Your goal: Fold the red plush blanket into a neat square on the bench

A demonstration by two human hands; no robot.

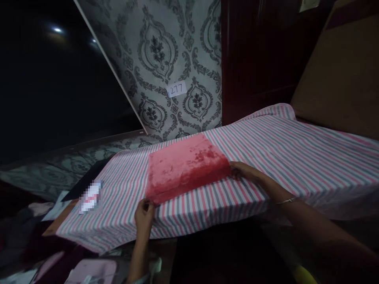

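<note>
A red plush cloth [186, 165], apparently folded into a thick rectangle, lies flat on a striped tablecloth [251, 157]. My left hand [144, 215] is closed at its near left corner, thumb and forefinger pinched on the edge. At the near right corner, my right hand [241, 171] has its fingers closed on the side edge, partly hidden by the cloth. The plush surface shows darker brushed patches towards the right and along the front side.
Left of the cloth lies a blurred-out packet [91, 197]. A large dark screen [59, 79] leans over the far left. Patterned wallpaper carries a paper label reading 277 [177, 89]. A brown panel [343, 79] stands at right. Clothes and a pink bag [93, 271] lie below left.
</note>
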